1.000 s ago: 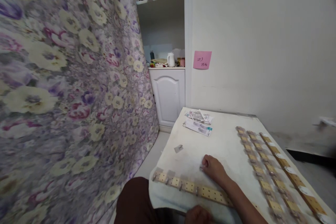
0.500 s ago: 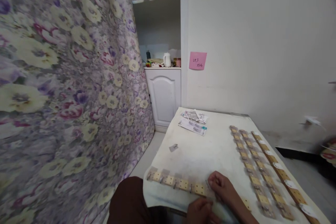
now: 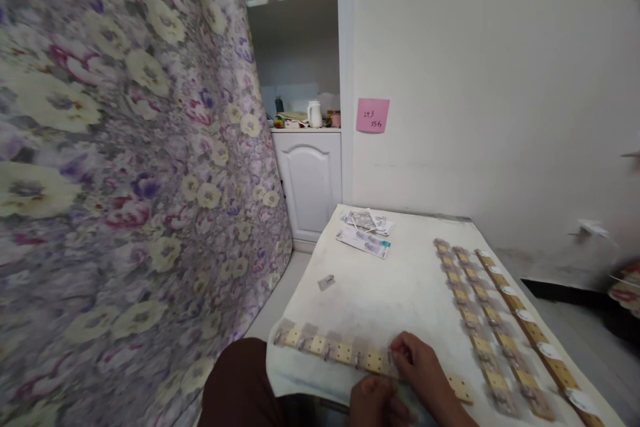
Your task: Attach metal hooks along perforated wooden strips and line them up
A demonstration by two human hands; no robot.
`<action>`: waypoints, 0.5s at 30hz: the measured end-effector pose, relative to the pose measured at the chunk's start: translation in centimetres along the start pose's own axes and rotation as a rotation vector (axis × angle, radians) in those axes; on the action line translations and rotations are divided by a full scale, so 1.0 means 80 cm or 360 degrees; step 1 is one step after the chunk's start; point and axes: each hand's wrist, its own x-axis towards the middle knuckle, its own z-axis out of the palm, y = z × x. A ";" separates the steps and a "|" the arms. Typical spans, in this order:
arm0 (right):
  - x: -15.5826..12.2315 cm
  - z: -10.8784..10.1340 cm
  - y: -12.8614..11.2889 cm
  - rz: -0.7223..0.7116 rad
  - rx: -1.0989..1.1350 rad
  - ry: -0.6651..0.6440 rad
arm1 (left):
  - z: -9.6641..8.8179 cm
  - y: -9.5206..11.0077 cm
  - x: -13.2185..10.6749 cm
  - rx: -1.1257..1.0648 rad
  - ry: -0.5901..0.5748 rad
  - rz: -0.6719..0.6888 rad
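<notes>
Near strip (image 3: 373,362) lies left-to-right on the near side of the tabletop (image 3: 390,280), right end angled slightly nearer me; clear hook (image 3: 391,355) is on it, just right of the strip's middle; my right hand (image 3: 417,363) is closer, fingers pinching that hook from the right; my left hand (image 3: 371,400) is curled by the near edge, can't tell if it grips anything; count: 1 near strip, 4 more hooks (image 3: 327,350) along its left, 1 loose hook (image 3: 327,282) farther off; 3 strips (image 3: 536,331) at right, one with 6 discs (image 3: 549,350); packets (image 3: 364,242) overlap, no firm count
</notes>
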 end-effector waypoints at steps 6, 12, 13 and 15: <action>-0.001 0.001 0.004 0.0000 -0.0003 -0.0023 | 0.002 -0.008 0.007 0.0016 0.0073 0.0013; -0.009 -0.019 0.000 -0.0054 0.0003 -0.0041 | -0.002 -0.005 0.002 0.0777 0.0170 0.0197; -0.013 -0.022 -0.002 -0.0078 -0.0036 -0.0074 | -0.004 -0.003 -0.003 0.0966 0.0164 0.0264; -0.021 -0.026 -0.006 -0.0123 -0.0089 -0.0203 | -0.006 0.002 -0.012 0.1204 0.0089 0.0343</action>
